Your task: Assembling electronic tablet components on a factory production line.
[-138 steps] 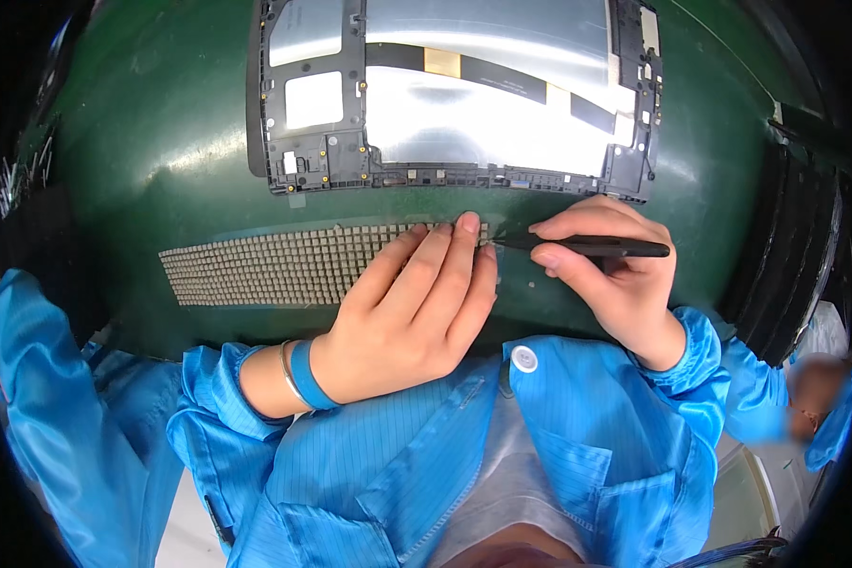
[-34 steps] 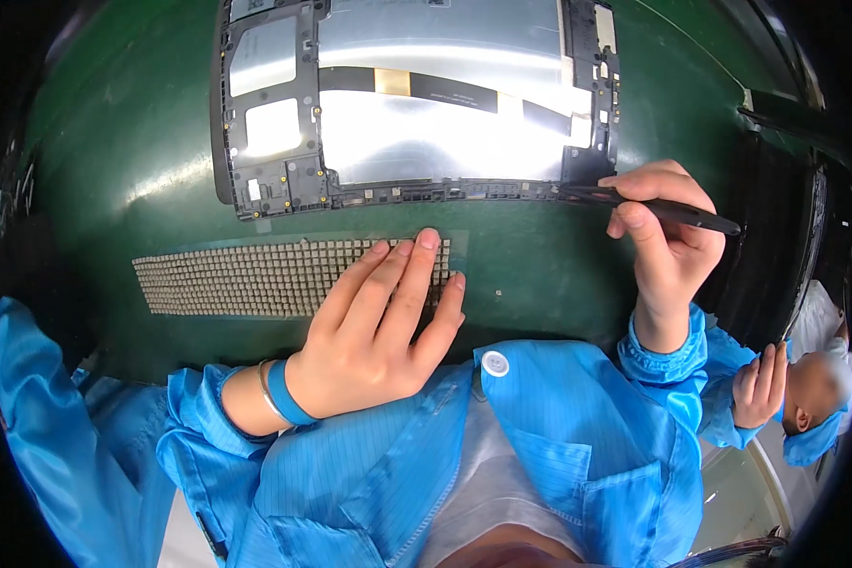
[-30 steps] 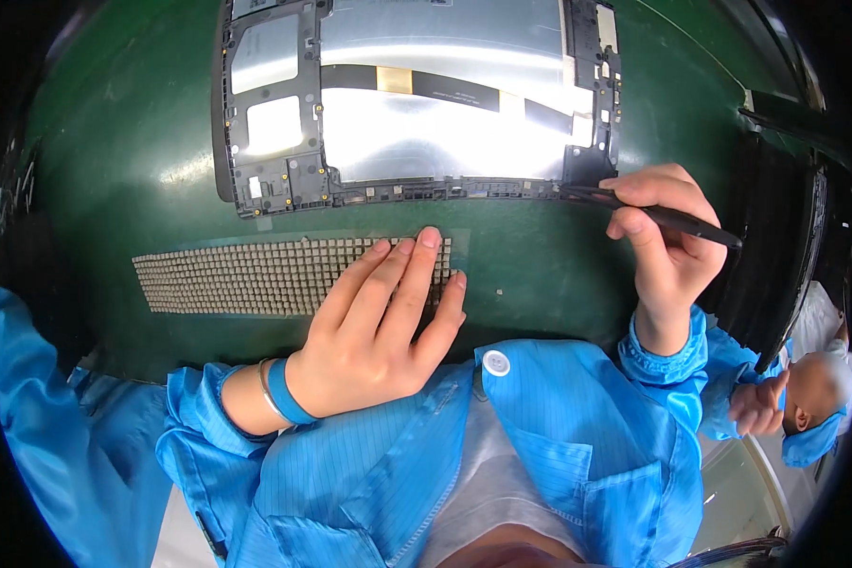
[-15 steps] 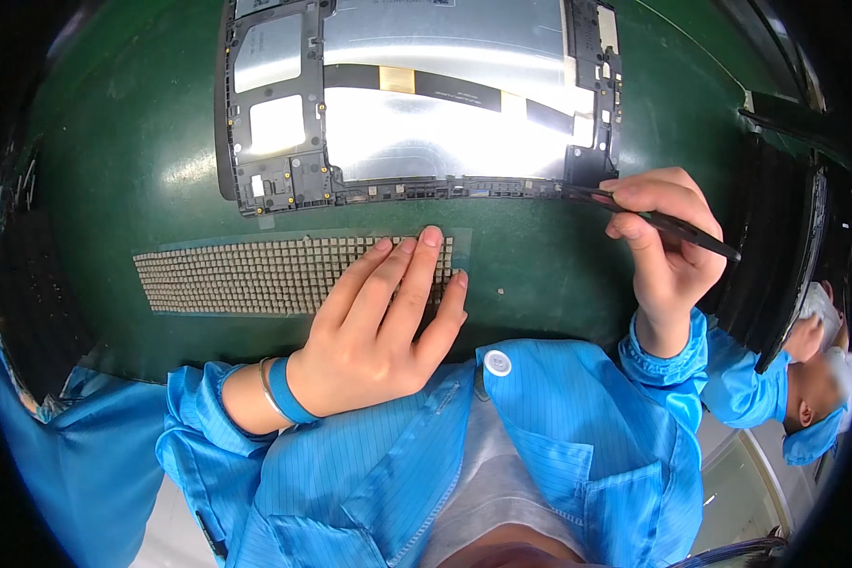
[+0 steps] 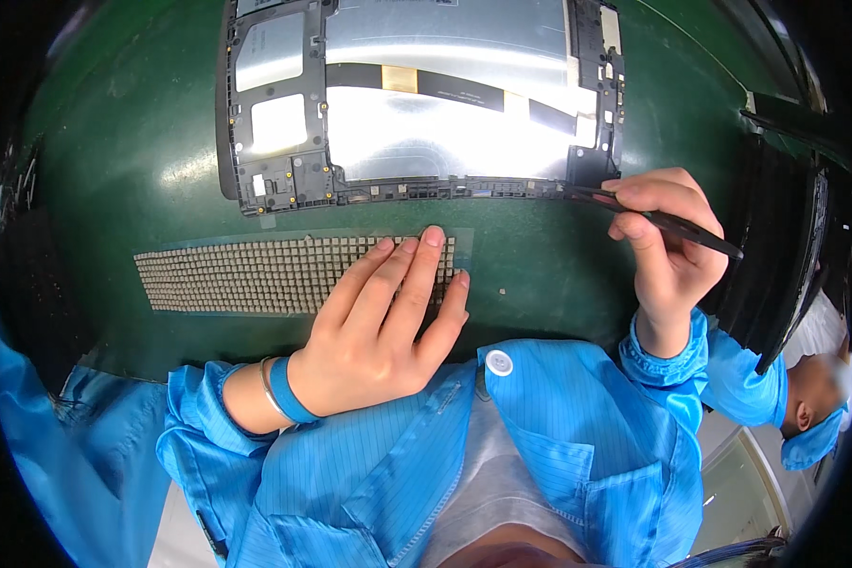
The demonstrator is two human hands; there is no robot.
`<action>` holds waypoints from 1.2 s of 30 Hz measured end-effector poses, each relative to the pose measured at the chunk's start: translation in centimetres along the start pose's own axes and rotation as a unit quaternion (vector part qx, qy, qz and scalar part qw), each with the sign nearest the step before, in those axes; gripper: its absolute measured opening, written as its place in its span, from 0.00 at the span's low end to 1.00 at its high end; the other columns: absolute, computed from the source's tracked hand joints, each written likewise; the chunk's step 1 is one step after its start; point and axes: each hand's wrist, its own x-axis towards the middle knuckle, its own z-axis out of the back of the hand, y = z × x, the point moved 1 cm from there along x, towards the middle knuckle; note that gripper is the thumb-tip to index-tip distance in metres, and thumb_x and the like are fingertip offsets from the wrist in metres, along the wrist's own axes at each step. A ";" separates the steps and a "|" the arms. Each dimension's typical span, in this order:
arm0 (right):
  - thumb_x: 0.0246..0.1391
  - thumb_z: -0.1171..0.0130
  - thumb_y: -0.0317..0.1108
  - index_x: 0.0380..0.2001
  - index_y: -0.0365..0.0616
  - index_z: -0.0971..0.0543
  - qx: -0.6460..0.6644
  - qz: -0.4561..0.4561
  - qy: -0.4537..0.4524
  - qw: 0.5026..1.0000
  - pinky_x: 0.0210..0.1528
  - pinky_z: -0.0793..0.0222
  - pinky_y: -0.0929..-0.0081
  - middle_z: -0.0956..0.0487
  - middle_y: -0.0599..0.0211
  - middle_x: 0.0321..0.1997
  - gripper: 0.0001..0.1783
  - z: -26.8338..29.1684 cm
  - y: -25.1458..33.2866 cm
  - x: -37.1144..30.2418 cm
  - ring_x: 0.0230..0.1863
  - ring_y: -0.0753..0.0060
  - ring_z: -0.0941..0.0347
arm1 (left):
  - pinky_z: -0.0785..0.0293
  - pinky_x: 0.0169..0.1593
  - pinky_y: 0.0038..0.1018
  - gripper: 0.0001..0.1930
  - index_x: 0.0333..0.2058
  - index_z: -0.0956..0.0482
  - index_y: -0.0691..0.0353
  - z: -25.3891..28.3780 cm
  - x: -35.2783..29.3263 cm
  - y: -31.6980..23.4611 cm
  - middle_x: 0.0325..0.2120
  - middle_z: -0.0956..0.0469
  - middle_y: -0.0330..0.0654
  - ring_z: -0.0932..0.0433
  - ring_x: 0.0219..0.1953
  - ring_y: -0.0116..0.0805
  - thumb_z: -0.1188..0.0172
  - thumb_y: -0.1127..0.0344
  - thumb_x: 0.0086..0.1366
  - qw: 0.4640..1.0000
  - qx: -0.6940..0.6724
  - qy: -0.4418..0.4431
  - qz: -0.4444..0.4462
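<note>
My left hand lies flat with its fingers apart over the right end of a sheet of small grey square pads. My right hand pinches black tweezers, their tips pointing left at the lower right corner of a device's frame. Whether the tips hold a pad is too small to tell. That black frame surrounds a shiny metal panel, crossed by a dark ribbon strip with gold patches.
Under everything spreads a green work mat. One loose small pad lies right of the sheet. Black racks stand at the right edge. A co-worker in a blue cap is at the far right, and blue cloth shows at the left.
My hands and the tweezers stay almost where they were. At the far right, the co-worker's hand is no longer visible near the head. The blue cloth at the left has shifted.
</note>
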 end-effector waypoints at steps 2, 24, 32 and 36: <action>0.46 0.29 0.27 0.33 0.35 0.18 0.000 -0.002 -0.001 1.000 0.39 0.27 0.73 0.17 0.56 0.34 0.11 0.1 0.0 0.0 0.36 0.64 0.21 | 0.19 0.48 0.36 0.15 0.43 0.18 0.54 0.0 0.1 0.0 0.50 0.22 0.58 0.21 0.45 0.45 0.36 0.63 0.56 1.000 -0.001 0.000 0.000; 0.50 0.31 0.24 0.33 0.34 0.17 0.180 -0.184 0.080 0.963 0.31 0.25 0.83 0.17 0.63 0.34 0.07 -4.9 0.5 -2.7 0.30 0.78 0.19 | 0.23 0.56 0.38 0.16 0.44 0.17 0.61 0.8 0.1 -0.6 0.49 0.23 0.56 0.20 0.49 0.47 0.36 0.62 0.56 0.999 -0.036 0.001 0.035; 0.48 0.30 0.24 0.33 0.36 0.17 0.159 -0.172 0.109 0.966 0.34 0.25 0.82 0.17 0.65 0.33 0.08 -4.9 0.6 -2.2 0.32 0.77 0.20 | 0.22 0.55 0.38 0.16 0.43 0.17 0.61 0.8 0.2 -0.6 0.49 0.22 0.55 0.20 0.49 0.46 0.35 0.61 0.57 0.999 -0.011 0.004 0.034; 0.48 0.30 0.23 0.33 0.35 0.17 0.139 -0.131 0.131 0.973 0.32 0.26 0.82 0.17 0.65 0.32 0.08 -4.8 0.6 -1.9 0.30 0.77 0.20 | 0.23 0.56 0.37 0.16 0.44 0.18 0.60 0.8 0.3 -0.7 0.48 0.22 0.55 0.20 0.49 0.46 0.36 0.60 0.58 0.999 0.000 0.008 0.032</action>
